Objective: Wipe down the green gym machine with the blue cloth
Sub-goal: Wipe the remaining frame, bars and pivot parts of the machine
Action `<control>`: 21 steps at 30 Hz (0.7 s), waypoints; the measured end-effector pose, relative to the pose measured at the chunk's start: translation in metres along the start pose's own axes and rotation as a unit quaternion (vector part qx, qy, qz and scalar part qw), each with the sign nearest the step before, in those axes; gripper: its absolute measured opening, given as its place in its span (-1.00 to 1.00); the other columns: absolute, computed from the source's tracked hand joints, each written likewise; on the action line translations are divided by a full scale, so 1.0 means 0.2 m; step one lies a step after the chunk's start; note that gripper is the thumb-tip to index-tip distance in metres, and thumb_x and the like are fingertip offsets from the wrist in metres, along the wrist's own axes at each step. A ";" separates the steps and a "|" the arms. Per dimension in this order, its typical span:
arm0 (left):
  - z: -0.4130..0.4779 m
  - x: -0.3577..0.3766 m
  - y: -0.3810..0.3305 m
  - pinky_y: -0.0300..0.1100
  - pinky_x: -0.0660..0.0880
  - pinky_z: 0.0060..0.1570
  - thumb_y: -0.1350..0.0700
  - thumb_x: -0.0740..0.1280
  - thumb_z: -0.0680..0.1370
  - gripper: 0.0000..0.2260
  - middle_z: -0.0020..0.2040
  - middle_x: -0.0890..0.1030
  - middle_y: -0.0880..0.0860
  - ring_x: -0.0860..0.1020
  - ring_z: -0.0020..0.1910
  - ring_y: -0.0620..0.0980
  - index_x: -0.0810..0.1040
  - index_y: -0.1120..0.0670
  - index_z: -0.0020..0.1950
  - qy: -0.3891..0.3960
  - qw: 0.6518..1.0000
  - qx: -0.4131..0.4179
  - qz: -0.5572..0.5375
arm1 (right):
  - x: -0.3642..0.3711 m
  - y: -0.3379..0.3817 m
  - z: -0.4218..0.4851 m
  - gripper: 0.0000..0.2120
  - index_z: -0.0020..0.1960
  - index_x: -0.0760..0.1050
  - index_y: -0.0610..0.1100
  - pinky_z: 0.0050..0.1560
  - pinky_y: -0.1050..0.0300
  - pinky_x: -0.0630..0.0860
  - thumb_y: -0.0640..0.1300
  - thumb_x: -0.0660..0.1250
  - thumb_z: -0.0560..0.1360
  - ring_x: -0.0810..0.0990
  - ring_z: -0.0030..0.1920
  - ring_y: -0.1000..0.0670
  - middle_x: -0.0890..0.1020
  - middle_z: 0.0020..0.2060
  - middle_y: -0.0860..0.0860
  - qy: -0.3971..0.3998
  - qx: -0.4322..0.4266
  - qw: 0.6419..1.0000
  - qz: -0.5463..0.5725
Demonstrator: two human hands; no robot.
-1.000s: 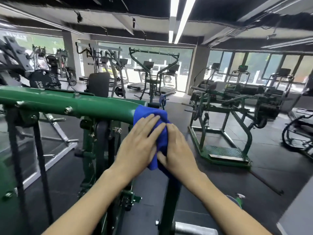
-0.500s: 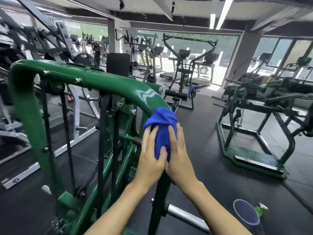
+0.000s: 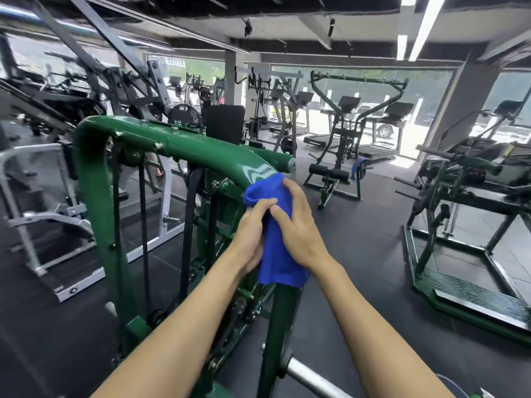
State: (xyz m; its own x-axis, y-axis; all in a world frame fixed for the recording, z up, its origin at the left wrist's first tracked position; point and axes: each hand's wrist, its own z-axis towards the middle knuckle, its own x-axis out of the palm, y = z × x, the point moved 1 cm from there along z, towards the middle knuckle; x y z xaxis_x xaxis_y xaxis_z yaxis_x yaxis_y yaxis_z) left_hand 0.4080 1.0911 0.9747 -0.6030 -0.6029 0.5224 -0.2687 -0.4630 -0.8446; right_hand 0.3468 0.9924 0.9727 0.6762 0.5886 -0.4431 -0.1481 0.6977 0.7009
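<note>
The green gym machine point(image 3: 178, 147) fills the left and middle of the view, its top tube bending down into a post point(image 3: 280, 320) in front of me. The blue cloth point(image 3: 277, 254) is wrapped round that post just below the bend. My left hand point(image 3: 251, 228) grips the cloth from the left with its fingers curled over it. From the right, my right hand point(image 3: 300, 225) holds the cloth against the post, its fingertips near the cloth's top edge. The two hands touch over the cloth.
A second green machine point(image 3: 459, 225) stands on the right, a grey frame point(image 3: 43, 219) on the left. A black bench machine point(image 3: 342, 156) with a blue towel point(image 3: 356, 168) stands behind. A chrome bar point(image 3: 310, 377) juts from the post's foot. Dark rubber floor point(image 3: 359, 254) lies between.
Both hands have slid the cloth from the end of the top tube over the bend and down onto the post. The fingers have gone from flat to curled round the cloth.
</note>
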 end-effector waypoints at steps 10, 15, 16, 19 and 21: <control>-0.09 -0.23 0.47 0.07 0.27 0.56 -0.12 0.28 0.64 -0.46 0.48 0.51 0.12 0.44 0.51 0.08 0.40 0.10 0.56 0.108 0.989 -0.083 0.055 | 0.15 -0.31 -0.43 -0.25 0.63 -0.09 0.31 0.65 -0.11 0.05 0.10 0.28 0.60 0.01 0.65 0.12 0.01 0.66 0.22 -0.060 0.064 0.995 0.056; -0.14 -0.38 0.70 -0.26 0.47 0.28 0.08 0.17 0.53 -0.49 0.38 0.58 -0.01 0.56 0.34 -0.12 0.39 0.01 0.50 0.131 0.975 -0.097 0.149 | 0.33 -0.58 -0.79 0.08 0.59 -0.24 0.40 0.49 -0.21 0.40 -0.12 0.41 0.40 0.35 0.54 0.07 0.21 0.62 0.10 -0.023 0.227 0.968 0.105; -0.13 -0.42 0.75 -0.28 0.46 0.25 0.08 0.17 0.50 -0.45 0.38 0.58 -0.03 0.56 0.31 -0.17 0.36 0.00 0.53 0.137 0.970 -0.102 0.175 | 0.36 -0.60 -0.84 0.11 0.57 -0.28 0.42 0.48 -0.20 0.42 -0.16 0.40 0.39 0.36 0.54 0.06 0.21 0.61 0.08 -0.009 0.246 0.965 0.096; -0.11 -0.52 0.85 -0.29 0.47 0.11 0.12 0.19 0.47 -0.48 0.27 0.62 -0.05 0.61 0.08 -0.21 0.40 -0.09 0.45 0.145 0.954 -0.130 0.226 | 0.40 -0.62 -0.89 0.11 0.58 -0.27 0.39 0.43 -0.17 0.48 -0.24 0.37 0.38 0.47 0.46 0.03 0.34 0.55 0.00 -0.006 0.279 0.955 0.099; -0.10 -0.54 0.86 -0.31 0.48 -0.03 0.22 0.20 0.48 -0.60 0.12 0.64 -0.02 0.59 -0.06 -0.19 0.46 -0.04 0.29 0.158 0.955 -0.133 0.210 | 0.37 -0.59 -0.84 -0.04 0.61 -0.07 0.18 0.35 0.01 0.54 -0.30 0.32 0.39 0.55 0.37 0.07 0.46 0.44 0.04 -0.045 0.296 0.943 0.147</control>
State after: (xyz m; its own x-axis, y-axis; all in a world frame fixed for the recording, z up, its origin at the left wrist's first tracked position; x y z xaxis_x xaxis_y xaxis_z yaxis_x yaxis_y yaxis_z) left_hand 0.4121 1.0885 0.7709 -0.8853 -0.4533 0.1040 -0.1090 -0.0152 -0.9939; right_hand 0.2925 1.0223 0.7644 0.7311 0.6652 -0.1514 0.0732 0.1441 0.9868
